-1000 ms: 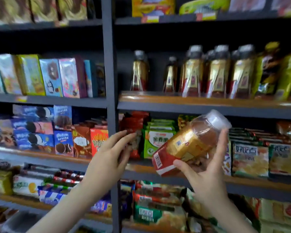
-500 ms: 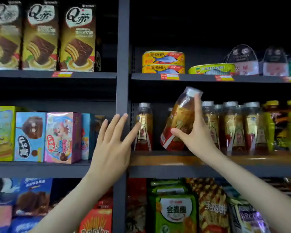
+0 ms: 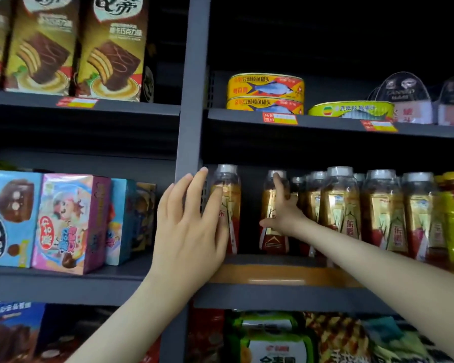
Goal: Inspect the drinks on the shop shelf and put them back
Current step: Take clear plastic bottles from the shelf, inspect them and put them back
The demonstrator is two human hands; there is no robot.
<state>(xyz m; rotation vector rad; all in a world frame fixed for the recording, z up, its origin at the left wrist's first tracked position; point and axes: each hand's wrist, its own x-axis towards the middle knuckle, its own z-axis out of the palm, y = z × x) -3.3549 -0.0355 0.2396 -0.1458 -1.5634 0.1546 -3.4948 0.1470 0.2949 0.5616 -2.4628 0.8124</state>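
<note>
Standing upright on the shelf [image 3: 286, 275] at frame centre, a tea bottle [image 3: 273, 243] is gripped by the right hand [image 3: 282, 218]; left of it, the left hand [image 3: 192, 231] lies flat-fingered against the row's end bottle [image 3: 227, 179], hands apart

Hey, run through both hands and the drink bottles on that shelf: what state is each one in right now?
Left hand, open, fingers straight, in front of the leftmost bottle.
Right hand, gripping the second bottle.
Leftmost bottle, upright, capped, on the shelf.
Second bottle, upright on the shelf, held.
Other bottles, upright, capped, in a row.
</note>
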